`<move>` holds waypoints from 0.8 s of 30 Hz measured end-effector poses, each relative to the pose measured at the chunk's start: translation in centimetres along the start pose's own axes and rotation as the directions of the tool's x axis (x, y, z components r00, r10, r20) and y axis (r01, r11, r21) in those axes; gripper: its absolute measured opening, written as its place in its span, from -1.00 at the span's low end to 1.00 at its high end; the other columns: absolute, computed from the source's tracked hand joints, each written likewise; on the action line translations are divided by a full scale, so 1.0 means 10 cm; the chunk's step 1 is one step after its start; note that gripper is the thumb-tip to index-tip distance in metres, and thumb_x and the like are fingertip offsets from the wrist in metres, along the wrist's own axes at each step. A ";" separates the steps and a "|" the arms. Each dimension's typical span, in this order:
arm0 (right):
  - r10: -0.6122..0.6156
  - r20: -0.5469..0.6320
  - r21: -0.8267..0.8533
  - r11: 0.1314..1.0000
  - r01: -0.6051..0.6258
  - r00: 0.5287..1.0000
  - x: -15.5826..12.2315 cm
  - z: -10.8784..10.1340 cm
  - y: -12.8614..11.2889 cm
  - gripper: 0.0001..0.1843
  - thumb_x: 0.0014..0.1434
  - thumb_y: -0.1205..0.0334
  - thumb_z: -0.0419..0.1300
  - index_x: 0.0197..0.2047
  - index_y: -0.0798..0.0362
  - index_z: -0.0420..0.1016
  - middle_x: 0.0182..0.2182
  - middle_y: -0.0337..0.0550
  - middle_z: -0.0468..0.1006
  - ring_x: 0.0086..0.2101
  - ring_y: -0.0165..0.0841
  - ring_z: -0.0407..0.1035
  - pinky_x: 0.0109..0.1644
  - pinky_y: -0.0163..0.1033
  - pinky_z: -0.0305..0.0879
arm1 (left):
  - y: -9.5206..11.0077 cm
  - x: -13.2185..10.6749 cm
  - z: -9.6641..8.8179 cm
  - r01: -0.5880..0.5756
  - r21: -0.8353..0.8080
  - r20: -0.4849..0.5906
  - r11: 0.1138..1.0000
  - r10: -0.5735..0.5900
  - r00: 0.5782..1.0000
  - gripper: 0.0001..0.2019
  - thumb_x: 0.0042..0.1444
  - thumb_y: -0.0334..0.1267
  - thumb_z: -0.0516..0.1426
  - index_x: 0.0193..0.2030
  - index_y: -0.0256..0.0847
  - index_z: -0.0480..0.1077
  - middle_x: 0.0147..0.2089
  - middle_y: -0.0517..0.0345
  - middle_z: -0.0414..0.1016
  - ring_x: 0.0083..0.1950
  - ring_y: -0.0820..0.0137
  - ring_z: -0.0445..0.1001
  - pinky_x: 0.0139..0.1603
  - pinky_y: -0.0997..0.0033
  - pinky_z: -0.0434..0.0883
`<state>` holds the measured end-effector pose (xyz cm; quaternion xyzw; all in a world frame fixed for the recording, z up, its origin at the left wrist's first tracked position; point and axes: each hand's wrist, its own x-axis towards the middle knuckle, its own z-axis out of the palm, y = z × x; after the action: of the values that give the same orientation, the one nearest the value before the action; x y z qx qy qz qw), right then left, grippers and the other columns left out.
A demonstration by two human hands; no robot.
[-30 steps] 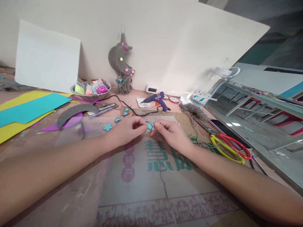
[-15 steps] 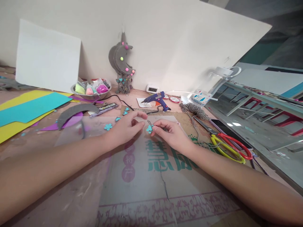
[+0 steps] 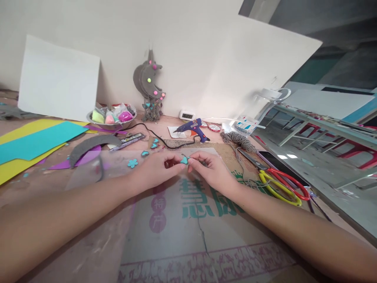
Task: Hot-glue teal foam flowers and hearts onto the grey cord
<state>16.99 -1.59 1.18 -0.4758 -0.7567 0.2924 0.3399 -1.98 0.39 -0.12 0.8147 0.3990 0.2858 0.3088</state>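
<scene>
My right hand (image 3: 209, 168) pinches a small teal foam flower (image 3: 184, 160) between thumb and fingertips, above a sheet-covered cardboard with printed characters. From the other side, the thumb and fingers of my left hand (image 3: 157, 168) close on the flower's edge. A bit of grey yarn shows at its top; the fingers hide much of the piece. Left of my left hand lies another teal flower (image 3: 132, 163), flat on the clear sheet. Behind that hand are teal heart shapes (image 3: 145, 153).
A blue glue gun (image 3: 193, 128) lies behind the hands, its cord running left. On the right are scissors (image 3: 282, 184), grey yarn (image 3: 238, 140) and a phone (image 3: 281, 168). A bowl of coloured clay packets (image 3: 112, 117) and foam sheets (image 3: 44, 139) stand left; a moon ornament (image 3: 149, 84) hangs behind.
My left hand has come right and closed on the flower, which was in my right hand alone. The flower now appears turned and more covered. The view has tilted slightly.
</scene>
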 end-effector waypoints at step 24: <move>0.061 0.069 0.060 0.996 -0.065 0.996 -0.01 0.04 0.04 -0.79 0.18 0.13 0.05 -0.38 0.07 0.35 -0.54 -0.28 0.41 -0.54 -0.47 0.26 -0.45 -0.35 0.17 | -0.03 0.00 0.02 -0.019 0.066 0.010 0.998 0.018 1.000 -0.85 0.03 -0.27 0.02 -0.42 -0.19 0.40 -0.51 0.29 0.39 -0.50 0.50 0.28 -0.50 0.50 0.17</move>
<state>16.87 -1.53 0.58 -0.4784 -0.7429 0.3423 0.3197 -2.02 0.47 -0.48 0.8295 0.3993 0.2712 0.2810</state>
